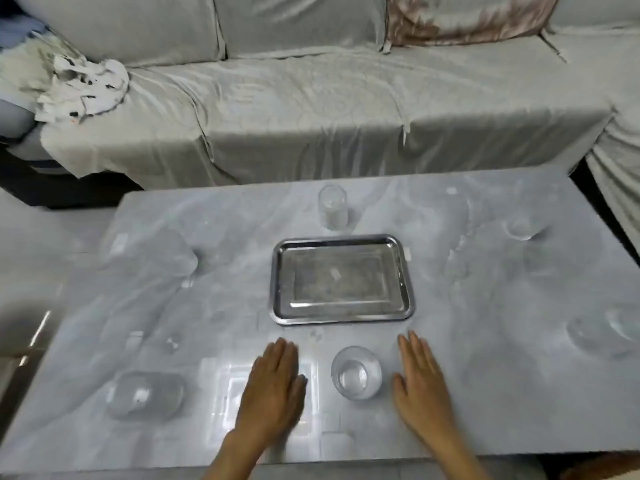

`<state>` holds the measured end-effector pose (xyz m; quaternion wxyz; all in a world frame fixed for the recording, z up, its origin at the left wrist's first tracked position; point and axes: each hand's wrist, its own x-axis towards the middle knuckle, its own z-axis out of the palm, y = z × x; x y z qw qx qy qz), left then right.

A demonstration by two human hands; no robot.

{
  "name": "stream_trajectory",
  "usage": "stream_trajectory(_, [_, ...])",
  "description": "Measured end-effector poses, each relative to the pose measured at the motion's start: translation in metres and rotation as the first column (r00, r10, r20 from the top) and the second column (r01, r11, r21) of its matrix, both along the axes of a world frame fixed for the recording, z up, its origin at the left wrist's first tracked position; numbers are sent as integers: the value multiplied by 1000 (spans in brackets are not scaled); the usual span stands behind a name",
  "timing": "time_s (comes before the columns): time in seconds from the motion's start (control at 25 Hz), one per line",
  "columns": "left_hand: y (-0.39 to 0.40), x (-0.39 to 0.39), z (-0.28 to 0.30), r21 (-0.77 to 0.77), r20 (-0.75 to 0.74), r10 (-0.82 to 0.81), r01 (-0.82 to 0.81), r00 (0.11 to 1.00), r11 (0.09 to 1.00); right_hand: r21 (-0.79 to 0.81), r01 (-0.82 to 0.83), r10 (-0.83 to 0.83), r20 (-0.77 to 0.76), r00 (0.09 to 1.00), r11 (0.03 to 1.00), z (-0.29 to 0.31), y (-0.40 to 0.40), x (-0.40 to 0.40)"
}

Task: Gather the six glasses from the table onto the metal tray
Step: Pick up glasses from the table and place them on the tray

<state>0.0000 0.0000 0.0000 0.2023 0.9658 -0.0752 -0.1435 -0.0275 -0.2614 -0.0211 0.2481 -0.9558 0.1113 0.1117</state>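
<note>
An empty metal tray [341,315] lies at the middle of the grey marble table [485,393]. Clear glasses stand around it: one just behind the tray [333,207], one at the near edge between my hands [356,373], one at the far right [519,227], one at the right edge [613,332], one at the near left [145,393] and a faint one at the left [173,254]. My left hand [273,386] and my right hand [420,382] rest flat on the table, fingers extended, holding nothing, either side of the near glass.
A sofa under a pale grey cover [311,109] runs along the table's far side and wraps round the right. A crumpled white cloth [83,88] lies on its left seat. Light reflects brightly off the tabletop under my left hand.
</note>
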Motion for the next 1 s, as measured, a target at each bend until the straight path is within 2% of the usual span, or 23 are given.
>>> stream_trajectory(0.16, [18, -14, -80, 74, 252, -40, 22, 967, 997, -190, -6, 49, 223, 974, 982, -64, 6, -13])
stream_trajectory(0.32, [18, -27, -108, 110, 333, -34, -3, 942, 994, -304, 11, 70, 256, 964, 953, -83, 10, -24])
stream_trajectory(0.36, [16, -27, -108, 115, 339, -24, -16, 940, 993, -305, 13, 63, 238, 969, 952, -81, 9, -21])
stream_trajectory(0.48, [11, -39, -97, 121, 251, -10, -21, 968, 992, -251, -21, 73, 201, 977, 968, -67, 13, -31])
stream_trajectory(0.64, [4, -55, -79, 171, 103, -18, 0, 995, 985, -254, -95, 123, 97, 988, 962, -59, 20, -60])
stream_trajectory(0.72, [2, -70, -78, 177, 96, -20, 3, 995, 984, -256, -71, 96, 86, 992, 964, -59, 29, -79])
stream_trajectory(0.8, [4, -74, -80, 155, 133, -3, -18, 991, 988, -302, -20, 58, 117, 991, 953, -60, 46, -90])
stream_trajectory(0.88, [6, -73, -79, 162, 161, -25, -2, 987, 987, -338, -30, 90, 163, 982, 941, -56, 67, -104])
stream_trajectory(1.0, [20, -71, -56, 86, 168, -42, 28, 985, 996, -211, -234, 302, 400, 865, 949, -59, 103, -115])
